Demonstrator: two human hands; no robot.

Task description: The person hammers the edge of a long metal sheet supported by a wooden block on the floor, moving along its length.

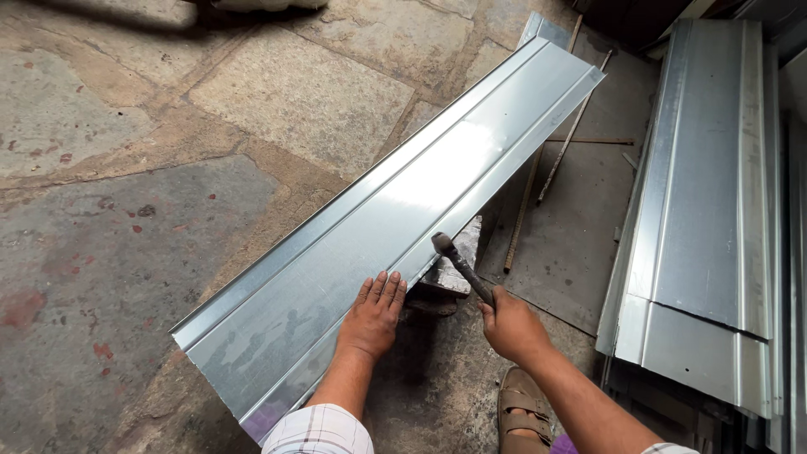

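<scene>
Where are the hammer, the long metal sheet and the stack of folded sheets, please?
hammer [461, 267], head view, on the middle of its handle.
long metal sheet [395, 227], head view, on its flat shiny face.
stack of folded sheets [706, 185], head view, on the top sheet's flat face.

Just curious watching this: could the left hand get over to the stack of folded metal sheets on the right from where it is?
Probably not easily. The left hand lies flat on the long metal sheet, and the right hand with its hammer sits between it and the stack.
</scene>
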